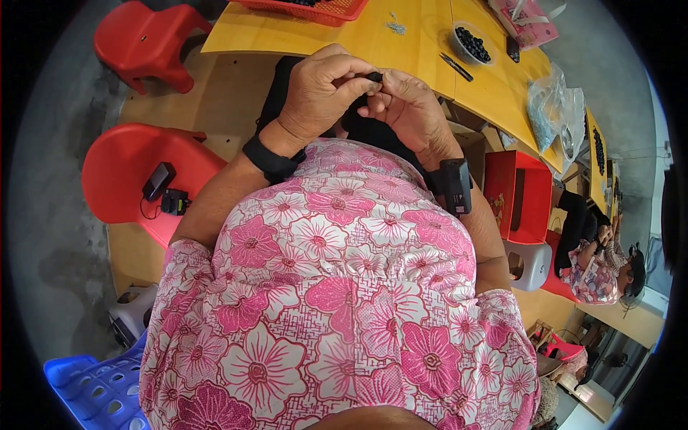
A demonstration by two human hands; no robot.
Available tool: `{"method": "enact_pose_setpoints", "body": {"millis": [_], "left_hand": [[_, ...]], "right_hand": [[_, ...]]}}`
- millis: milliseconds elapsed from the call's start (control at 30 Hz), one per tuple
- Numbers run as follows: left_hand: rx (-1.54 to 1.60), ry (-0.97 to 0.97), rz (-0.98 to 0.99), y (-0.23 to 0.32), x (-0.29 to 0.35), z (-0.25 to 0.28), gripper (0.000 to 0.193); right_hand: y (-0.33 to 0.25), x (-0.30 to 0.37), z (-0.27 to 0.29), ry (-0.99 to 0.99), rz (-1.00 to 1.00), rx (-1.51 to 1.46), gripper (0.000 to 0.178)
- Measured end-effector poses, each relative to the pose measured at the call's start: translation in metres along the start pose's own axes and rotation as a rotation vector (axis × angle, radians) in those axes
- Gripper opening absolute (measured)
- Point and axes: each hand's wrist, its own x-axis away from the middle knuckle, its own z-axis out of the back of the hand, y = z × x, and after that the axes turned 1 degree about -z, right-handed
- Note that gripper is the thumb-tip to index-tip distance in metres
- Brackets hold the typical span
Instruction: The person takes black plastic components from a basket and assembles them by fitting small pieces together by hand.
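Observation:
Just past the table's near edge, my left hand [319, 89] pinches a small black piece [373, 77] between thumb and forefinger. The thumb and forefinger of my right hand [417, 107] close on the piece's other end, while its remaining fingers curl loosely below. Fingertips cover much of the piece, so its exact kind cannot be made out. On the yellow table [419, 54] beyond sit a clear bowl [491, 56] of round black pieces and a slim dark hand tool [456, 67]. Black bands are strapped round both wrists.
A red basket [337, 14] and pale blue bits [395, 27] lie on the table; a clear plastic bag [548, 107] hangs over its right side. Red stools [118, 175] stand left, one bearing black devices [166, 190]. To the right are a red box [527, 193] and a seated person [591, 272].

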Motion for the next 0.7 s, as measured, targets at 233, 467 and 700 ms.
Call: {"method": "enact_pose_setpoints", "body": {"millis": [233,467,700], "left_hand": [[-0.025,0.007,-0.057,-0.005,0.001,0.0,0.019],[-0.042,0.08,-0.124,-0.005,-0.003,-0.002,0.02],[-0.059,0.104,-0.167,-0.007,-0.004,0.0,0.021]], "right_hand": [[-0.004,0.001,0.006,-0.044,0.029,0.167,0.03],[-0.005,-0.002,0.004,-0.047,0.083,0.25,0.027],[-0.006,-0.002,-0.003,-0.032,0.096,0.259,0.026]]}}
